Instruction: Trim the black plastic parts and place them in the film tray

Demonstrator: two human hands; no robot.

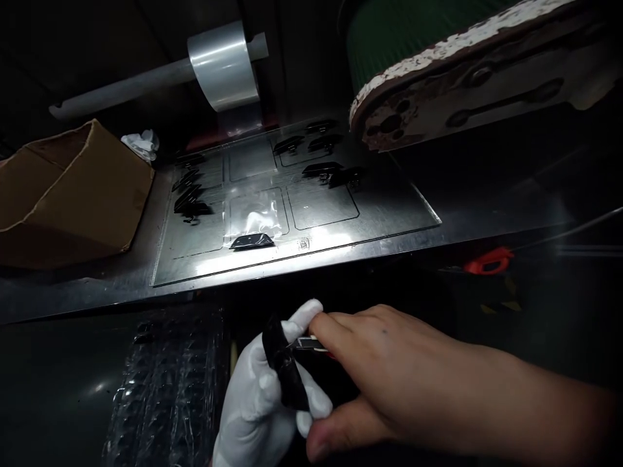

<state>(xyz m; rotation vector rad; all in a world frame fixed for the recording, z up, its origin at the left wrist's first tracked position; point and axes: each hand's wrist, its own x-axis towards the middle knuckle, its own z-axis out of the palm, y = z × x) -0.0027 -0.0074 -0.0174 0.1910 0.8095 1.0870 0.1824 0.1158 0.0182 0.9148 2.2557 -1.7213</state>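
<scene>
My left hand (265,395), in a white glove, is closed around a small black plastic part (286,370) and holds it up on edge below the bench. My right hand (370,363) is bare and closed on a utility knife (310,344). A short metal blade and a bit of white and red handle show; the rest is hidden in my fingers. The blade tip meets the black part near its middle, or lies just in front of it. On the clear sheet (389,194) above lie several similar black parts (321,170). Another black part (252,242) sits in a clear plastic bag (256,211).
A cardboard box (73,194) stands at the left end of the metal bench. Behind hangs a film roll (224,65) on a bar. A green roller machine (438,71) overhangs the right. Clear trays (165,389) sit low left. An orange-handled tool (489,261) hangs right.
</scene>
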